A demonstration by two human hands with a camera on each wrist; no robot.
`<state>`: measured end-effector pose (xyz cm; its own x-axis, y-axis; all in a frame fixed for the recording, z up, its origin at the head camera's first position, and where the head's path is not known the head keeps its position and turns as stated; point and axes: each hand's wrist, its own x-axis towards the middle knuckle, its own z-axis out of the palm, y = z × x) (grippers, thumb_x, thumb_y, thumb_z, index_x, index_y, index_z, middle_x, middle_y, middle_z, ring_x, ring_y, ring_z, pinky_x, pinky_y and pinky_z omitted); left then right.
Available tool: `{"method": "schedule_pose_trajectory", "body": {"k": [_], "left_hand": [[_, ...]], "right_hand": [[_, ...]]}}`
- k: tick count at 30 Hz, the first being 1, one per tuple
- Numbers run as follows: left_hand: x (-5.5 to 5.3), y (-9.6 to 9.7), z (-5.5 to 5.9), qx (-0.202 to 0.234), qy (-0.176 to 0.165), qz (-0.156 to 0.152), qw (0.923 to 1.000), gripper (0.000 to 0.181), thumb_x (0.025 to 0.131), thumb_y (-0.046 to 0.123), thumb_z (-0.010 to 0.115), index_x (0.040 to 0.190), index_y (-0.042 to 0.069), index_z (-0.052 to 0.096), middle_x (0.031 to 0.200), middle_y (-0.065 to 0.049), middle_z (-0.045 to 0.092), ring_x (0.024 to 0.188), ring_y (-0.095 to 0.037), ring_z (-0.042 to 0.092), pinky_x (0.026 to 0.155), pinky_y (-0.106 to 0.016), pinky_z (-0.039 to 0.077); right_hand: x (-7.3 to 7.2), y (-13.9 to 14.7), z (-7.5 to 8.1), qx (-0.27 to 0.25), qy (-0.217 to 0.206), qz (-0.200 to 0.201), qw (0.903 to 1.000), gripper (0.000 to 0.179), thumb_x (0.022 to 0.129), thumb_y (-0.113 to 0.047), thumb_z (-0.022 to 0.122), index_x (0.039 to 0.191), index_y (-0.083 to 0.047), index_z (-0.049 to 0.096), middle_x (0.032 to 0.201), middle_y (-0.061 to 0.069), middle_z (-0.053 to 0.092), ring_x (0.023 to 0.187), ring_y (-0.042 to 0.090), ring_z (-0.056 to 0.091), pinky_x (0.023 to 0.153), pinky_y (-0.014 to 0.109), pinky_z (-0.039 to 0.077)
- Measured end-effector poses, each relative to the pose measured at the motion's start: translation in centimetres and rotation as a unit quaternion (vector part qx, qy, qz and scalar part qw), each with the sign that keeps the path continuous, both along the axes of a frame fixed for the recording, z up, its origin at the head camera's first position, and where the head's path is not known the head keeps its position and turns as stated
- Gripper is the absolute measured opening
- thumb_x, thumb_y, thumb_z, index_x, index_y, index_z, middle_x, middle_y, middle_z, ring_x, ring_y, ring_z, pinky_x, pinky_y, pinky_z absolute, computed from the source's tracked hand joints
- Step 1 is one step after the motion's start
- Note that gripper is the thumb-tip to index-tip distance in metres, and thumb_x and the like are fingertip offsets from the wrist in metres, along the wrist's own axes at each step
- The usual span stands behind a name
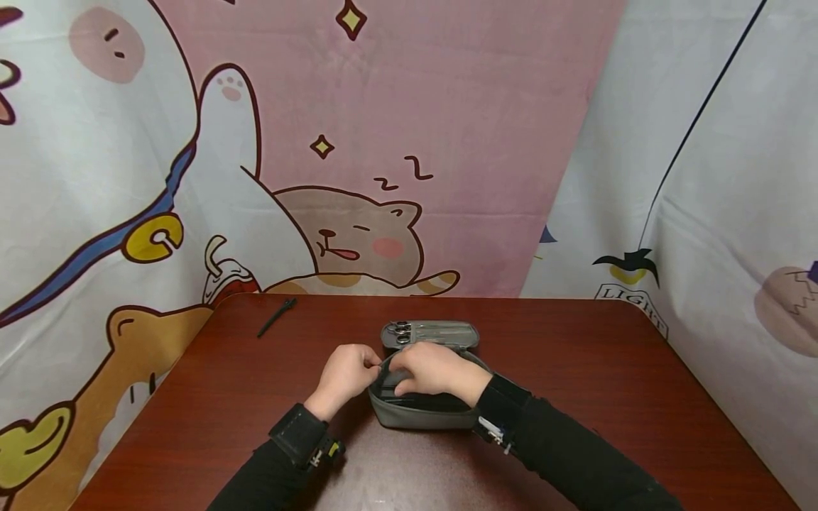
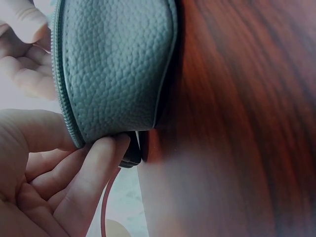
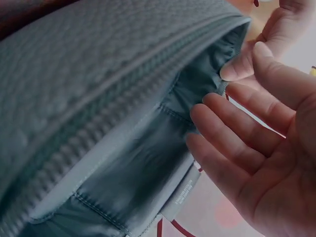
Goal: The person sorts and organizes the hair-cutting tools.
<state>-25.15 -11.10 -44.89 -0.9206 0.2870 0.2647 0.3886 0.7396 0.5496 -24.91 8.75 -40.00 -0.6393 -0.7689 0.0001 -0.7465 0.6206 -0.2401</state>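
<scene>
A grey-green zip case (image 1: 418,419) with a pebbled leather look lies unzipped on the table, its lid (image 1: 441,335) folded back on the far side. My left hand (image 1: 345,372) pinches the zipped rim at the case's left end, thumb and fingertips on either side of the edge in the left wrist view. Over the opening is my right hand (image 1: 434,369). In the right wrist view its fingers (image 3: 242,133) are loosely extended beside the dark fabric lining (image 3: 143,158) and hold nothing. A small printed label (image 3: 181,191) shows at the lining's edge.
Scissors (image 1: 402,331) and slim tools sit behind a see-through pocket in the lid. A thin dark stick-like object (image 1: 277,317) lies at the far left of the brown table (image 1: 562,341). A cartoon-printed cloth (image 1: 479,142) hangs behind the table.
</scene>
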Motion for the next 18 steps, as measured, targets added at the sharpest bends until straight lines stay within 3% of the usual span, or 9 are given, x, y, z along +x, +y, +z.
{"method": "schedule_pose_trajectory", "body": {"k": [7, 18], "left_hand": [[0.1, 0.0, 0.0, 0.004, -0.01, -0.001, 0.9999, 0.009, 0.083, 0.005, 0.077, 0.079, 0.013, 0.079, 0.077, 0.005, 0.07, 0.065, -0.008, 0.058, 0.054, -0.026, 0.048], [0.1, 0.0, 0.0, -0.002, -0.003, 0.0, 1.0, 0.006, 0.081, 0.004, 0.078, 0.08, 0.01, 0.079, 0.08, 0.002, 0.071, 0.068, -0.012, 0.062, 0.056, -0.028, 0.049]], "right_hand": [[0.2, 0.8, 0.7, -0.006, -0.017, -0.011, 0.9998, 0.044, 0.091, -0.035, 0.072, 0.126, -0.009, 0.067, 0.122, 0.004, 0.066, 0.115, 0.021, 0.06, 0.095, 0.036, 0.049], [0.9, 3.8, 0.9, -0.026, 0.009, -0.046, 0.9986, 0.072, 0.09, -0.05, 0.068, 0.147, -0.009, 0.048, 0.149, 0.013, 0.046, 0.137, 0.032, 0.042, 0.109, 0.052, 0.034]]}}
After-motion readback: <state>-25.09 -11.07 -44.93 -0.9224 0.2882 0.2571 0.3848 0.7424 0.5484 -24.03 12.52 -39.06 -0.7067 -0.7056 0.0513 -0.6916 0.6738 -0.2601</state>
